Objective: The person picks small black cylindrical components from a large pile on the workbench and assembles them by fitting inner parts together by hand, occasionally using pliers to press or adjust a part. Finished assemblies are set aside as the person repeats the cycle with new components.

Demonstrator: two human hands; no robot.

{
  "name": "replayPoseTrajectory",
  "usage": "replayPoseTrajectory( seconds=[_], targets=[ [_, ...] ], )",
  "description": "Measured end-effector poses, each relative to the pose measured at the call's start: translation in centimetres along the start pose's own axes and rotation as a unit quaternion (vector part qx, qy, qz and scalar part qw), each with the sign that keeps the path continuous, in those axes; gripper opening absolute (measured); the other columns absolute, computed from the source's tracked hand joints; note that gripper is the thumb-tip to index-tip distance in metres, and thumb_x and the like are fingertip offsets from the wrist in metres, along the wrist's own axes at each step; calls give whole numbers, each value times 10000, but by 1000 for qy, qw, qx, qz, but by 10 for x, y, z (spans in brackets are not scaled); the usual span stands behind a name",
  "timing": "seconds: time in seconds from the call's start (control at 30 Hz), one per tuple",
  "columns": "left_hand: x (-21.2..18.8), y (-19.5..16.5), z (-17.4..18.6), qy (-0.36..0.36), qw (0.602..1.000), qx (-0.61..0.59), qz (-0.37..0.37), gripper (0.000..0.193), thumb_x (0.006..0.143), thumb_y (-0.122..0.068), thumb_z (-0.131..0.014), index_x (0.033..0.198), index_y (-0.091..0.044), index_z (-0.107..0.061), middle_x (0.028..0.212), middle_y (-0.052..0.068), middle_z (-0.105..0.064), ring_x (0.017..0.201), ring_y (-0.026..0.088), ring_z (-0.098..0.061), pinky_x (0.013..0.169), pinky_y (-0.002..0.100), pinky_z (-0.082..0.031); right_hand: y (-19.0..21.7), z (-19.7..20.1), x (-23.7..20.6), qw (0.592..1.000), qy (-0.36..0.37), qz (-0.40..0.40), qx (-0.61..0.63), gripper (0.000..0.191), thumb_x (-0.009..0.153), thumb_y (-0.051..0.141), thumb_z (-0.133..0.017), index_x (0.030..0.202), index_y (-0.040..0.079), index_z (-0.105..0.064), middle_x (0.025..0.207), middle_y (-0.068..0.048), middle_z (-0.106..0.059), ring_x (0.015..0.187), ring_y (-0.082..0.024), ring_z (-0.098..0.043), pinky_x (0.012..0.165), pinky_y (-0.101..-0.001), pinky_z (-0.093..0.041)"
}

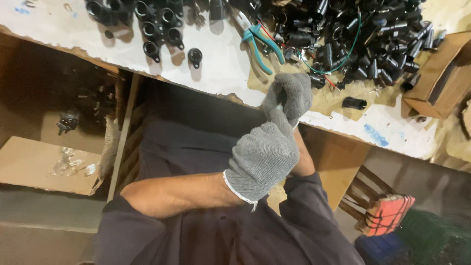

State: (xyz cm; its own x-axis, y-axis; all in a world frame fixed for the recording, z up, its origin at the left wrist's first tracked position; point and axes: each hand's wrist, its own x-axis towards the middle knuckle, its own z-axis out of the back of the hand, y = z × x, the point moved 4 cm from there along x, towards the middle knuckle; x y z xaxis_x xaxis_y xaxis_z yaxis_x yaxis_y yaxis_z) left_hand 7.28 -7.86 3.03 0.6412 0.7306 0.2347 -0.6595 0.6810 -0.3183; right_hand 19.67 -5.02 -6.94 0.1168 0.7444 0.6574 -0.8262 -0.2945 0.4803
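Both my hands wear grey knit gloves and meet just below the white table's edge [216,73]. My left hand [262,157] comes in from the lower left on a bare forearm and is closed around the wrist end of the right glove. Above it, my right hand [290,94] is curled into a fist, and nothing shows inside it. The nearest things on the table are teal-handled pliers [260,46] and a loose black plastic tube [354,103].
A big heap of black plastic parts [368,44] with red and green wires fills the table's far right. Several black sockets [157,27] stand at the far left. An open cardboard box [441,73] sits at the right, another cardboard box [44,164] lower left, a red-wrapped wooden stool [387,213] lower right.
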Motion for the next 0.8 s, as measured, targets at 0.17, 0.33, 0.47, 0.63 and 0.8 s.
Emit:
replayPoseTrajectory(
  seconds=[0.17, 0.33, 0.47, 0.63, 0.8],
  targets=[
    [8, 10, 0, -50, 998, -5, 50, 382, 793, -159, -678, 1087, 83, -710, 689, 53, -573, 599, 175, -604, 434, 311, -452, 13, -4, 15, 998, -19, 46, -45, 255, 844, -116, -679, 1001, 75, -618, 830, -98, -648, 740, -243, -583, 736, -387, -488],
    [16, 47, 4, 4, 997, -72, 38, 259, 905, -168, -655, 1127, -36, -664, 705, 48, -622, 576, 193, -660, 427, 342, -488, 9, -5, 17, 995, -76, 21, -63, 282, 949, 62, -747, 1183, 61, -588, 794, -25, -527, 763, -219, -542, 806, -405, -502],
    [-1, 75, 22, -26, 986, -165, 9, 257, 943, -247, -724, 1149, -94, -714, 674, 66, -623, 556, 232, -652, 450, 392, -474, -12, 5, 11, 955, -226, -171, 85, 289, 1027, 75, -742, 1268, 68, -582, 829, -1, -536, 682, -97, -499, 629, -243, -428],
    [11, 106, -14, -145, 932, -324, 71, 258, 994, -134, -757, 1245, -94, -709, 854, 100, -693, 720, 245, -694, 656, 372, -542, -37, 65, 7, 850, -385, -185, 308, 260, 1002, 142, -760, 1146, 12, -587, 785, -40, -531, 666, -101, -497, 623, -231, -490],
    [27, 102, -64, -195, 921, -334, 54, 289, 1022, -135, -755, 1294, -68, -682, 920, 119, -710, 773, 265, -702, 688, 374, -556, -74, 83, 1, 733, -364, -333, 469, 278, 979, 248, -737, 1097, 40, -595, 962, -65, -563, 910, -220, -620, 980, -432, -621]
  ],
)
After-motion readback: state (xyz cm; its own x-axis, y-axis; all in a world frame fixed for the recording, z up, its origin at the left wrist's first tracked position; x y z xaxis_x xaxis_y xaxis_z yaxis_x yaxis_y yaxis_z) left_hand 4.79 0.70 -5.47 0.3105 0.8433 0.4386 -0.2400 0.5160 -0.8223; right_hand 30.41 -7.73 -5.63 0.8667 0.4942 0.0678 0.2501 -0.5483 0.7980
